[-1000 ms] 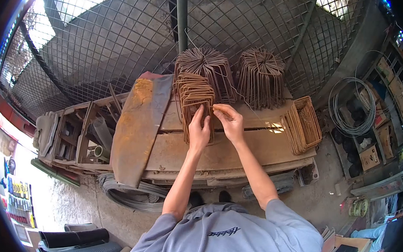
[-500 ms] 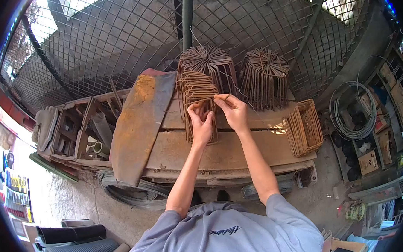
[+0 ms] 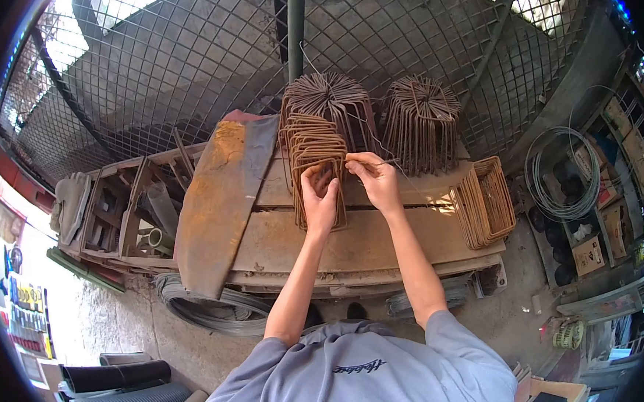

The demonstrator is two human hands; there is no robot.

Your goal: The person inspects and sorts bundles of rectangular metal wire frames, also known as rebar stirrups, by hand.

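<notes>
Stack of rusty rectangular bar frames [image 3: 317,139]: on the worn worktop [image 3: 280,237], dead ahead at 12 from the torso. Long axis roughly 12-to-6, near end toward the body, far end against or just short of a radial bundle of bent bars [image 3: 328,96] at 12; contact there, cannot tell.

Left hand [image 3: 319,197]: over the near end, bulk of the stack at 12 from the palm. Fingers curled at the opening of the front, thumb apart on the 1 o'clock side. Touching, by the look of the overlap; firm grasp or light steadying, cannot tell from this angle.

Right hand [image 3: 376,181]: off the 4 o'clock side, stack at about 10 from the knuckles. Thumb and index together in a pinch at, or just beside, the right upper corner of the stack's front. Contents of the pinch too small to tell.

Nearer hand: left, overlapping the stack. Right: at the edge by fingertips only, palm apart.

Other items, clock from the stack: second radial bundle [image 3: 421,110] at 2, near but apart; similar set of frames [image 3: 471,208] between 3 and 4, by the worktop's right end, well apart from both hands; stained sheet [image 3: 219,207] between 8 and 9, draped over the worktop's left part.
</notes>
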